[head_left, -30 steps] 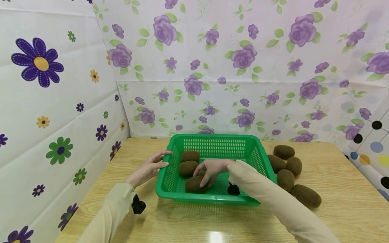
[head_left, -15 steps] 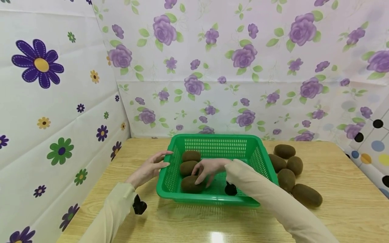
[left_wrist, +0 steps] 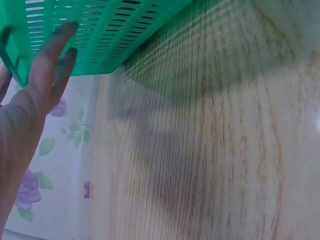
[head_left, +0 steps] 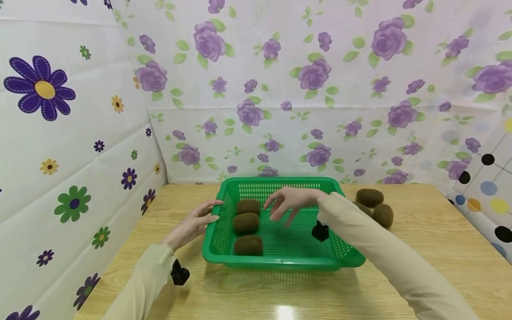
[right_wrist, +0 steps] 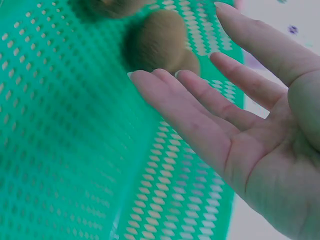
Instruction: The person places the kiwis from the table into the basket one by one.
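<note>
Three brown kiwifruits lie in a column along the left side of a green plastic basket [head_left: 276, 262]: a back kiwifruit [head_left: 248, 207], a middle kiwifruit [head_left: 246, 223] and a front kiwifruit [head_left: 248, 245]. My right hand [head_left: 294, 199] hovers over the basket's middle, fingers extended and apart from the fruit. The right wrist view shows its bare palm, with a kiwifruit [right_wrist: 161, 40] beyond the fingertips. At the left rim, my left hand [head_left: 196, 222] touches the basket with fairly straight fingers. Two of these fingers [left_wrist: 45, 65] lie by the outer slotted wall in the left wrist view.
Right of the basket, several more kiwifruits [head_left: 382, 216] sit on the wooden table [head_left: 224, 293], some hidden behind my right forearm. Flowered cloth [head_left: 256, 146] hangs behind the table, and another patterned cloth [head_left: 80, 155] stands along its left side.
My right hand has let go of the front kiwifruit, lifted, and moved back and to the right. That kiwifruit had shifted left and now lies loose. My left hand stays at the rim.
</note>
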Available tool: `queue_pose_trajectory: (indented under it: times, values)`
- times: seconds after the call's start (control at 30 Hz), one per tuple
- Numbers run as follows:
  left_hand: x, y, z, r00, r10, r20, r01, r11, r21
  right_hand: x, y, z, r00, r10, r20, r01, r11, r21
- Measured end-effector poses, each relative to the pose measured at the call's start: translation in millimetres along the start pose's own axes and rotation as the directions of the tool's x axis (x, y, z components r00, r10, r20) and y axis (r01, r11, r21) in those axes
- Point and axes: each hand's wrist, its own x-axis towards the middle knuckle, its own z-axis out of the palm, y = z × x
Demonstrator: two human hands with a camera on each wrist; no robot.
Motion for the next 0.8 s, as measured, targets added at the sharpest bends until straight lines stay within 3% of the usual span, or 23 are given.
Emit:
queue_pose_trajectory:
  times: [0.17, 0.33, 0.8]
  values:
    - [-0.3, -1.0, 0.5, 1.000, -0.004, 0.000, 0.004, 1.000, -0.002, -32.2, -6, -18, 0.999, -0.037, -0.020, 0.037, 0.999, 0.013]
    - [0.8, -1.6, 1.4, 1.000, 0.003, 0.009, -0.003, 1.000, -0.018, -62.5, -6, -33, 0.995, -0.035, -0.090, 0.036, 0.999, 0.004]
    - [0.8, -1.4, 1.5, 0.999, 0.024, 0.031, -0.022, 0.999, -0.048, -145.7, 17, -68, 0.978, -0.054, -0.202, 0.049, 0.998, -0.030]
